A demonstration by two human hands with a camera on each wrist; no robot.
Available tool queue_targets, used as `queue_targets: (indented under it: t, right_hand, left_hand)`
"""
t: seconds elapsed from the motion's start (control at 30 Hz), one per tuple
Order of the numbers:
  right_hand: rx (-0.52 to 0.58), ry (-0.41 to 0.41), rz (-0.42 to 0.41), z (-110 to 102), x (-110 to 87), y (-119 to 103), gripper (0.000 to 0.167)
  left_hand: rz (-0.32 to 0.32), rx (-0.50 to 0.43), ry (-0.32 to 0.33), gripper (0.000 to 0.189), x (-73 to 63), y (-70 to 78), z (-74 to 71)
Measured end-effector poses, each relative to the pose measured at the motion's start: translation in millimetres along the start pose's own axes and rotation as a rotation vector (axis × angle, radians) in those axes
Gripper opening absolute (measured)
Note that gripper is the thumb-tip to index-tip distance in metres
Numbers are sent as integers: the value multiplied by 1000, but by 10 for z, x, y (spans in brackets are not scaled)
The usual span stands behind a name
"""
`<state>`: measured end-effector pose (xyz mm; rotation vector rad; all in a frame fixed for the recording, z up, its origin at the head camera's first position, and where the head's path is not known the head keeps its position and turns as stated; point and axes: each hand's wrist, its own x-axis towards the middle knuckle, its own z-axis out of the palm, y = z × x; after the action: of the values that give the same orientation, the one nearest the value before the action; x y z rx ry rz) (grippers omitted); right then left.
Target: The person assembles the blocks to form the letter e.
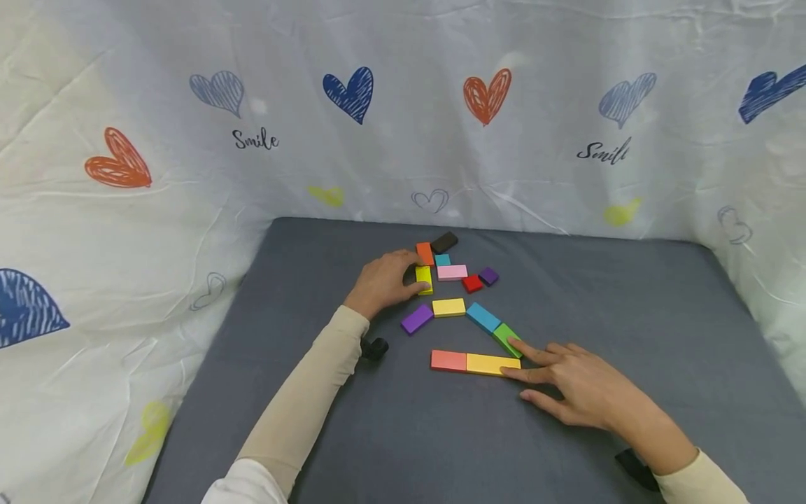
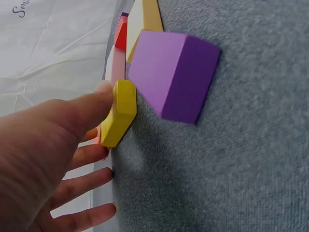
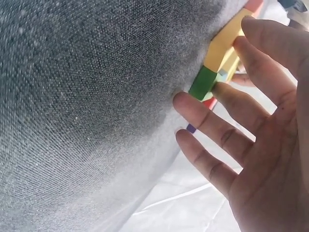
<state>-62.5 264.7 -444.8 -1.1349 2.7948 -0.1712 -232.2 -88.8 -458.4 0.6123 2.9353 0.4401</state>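
In the head view my left hand [image 1: 385,281] pinches a bright yellow block [image 1: 425,280] between thumb and index finger; the left wrist view shows the thumb on its end, with the other fingers spread. A purple block [image 2: 161,75] lies close by. My right hand [image 1: 582,388] has its fingers stretched out. One fingertip touches a green block [image 1: 505,339], another the end of a long amber block [image 1: 488,364]. A coral block [image 1: 448,360] meets the amber one end to end. From the green block, a blue block [image 1: 483,317] and a pale yellow block [image 1: 448,308] continue the arch towards the purple one.
Beyond the arch lie an orange block [image 1: 425,253], a black block [image 1: 444,243], a teal block [image 1: 443,260], a pink block [image 1: 452,273], a red block [image 1: 472,283] and a dark purple block [image 1: 488,276]. A heart-printed white sheet [image 1: 403,154] hangs behind the grey table [image 1: 630,301].
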Motion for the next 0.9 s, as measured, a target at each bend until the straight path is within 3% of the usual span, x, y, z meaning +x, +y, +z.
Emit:
queue_targets:
  t: [0.17,0.37,0.6,0.73,0.9]
  right_hand:
    - [4,-9,6,-9,11,2,46]
    - [13,-6,8,-5,7,-5,45]
    - [28,17,6,17,-4,-1,44]
    - [30,8,16,6,1,-9,44]
    - [26,-1,22,-8,3,-17,45]
  left_hand:
    - [-7,-27,-14,70,-3,4,14]
    - [11,-37,-27,69,8,-37,17]
    - [-30,-41,-10,69,16,-80,-15]
    - [-6,-65,26,68,-83,-80,-90]
    - [93,-127,68,62,-325,-52,-258]
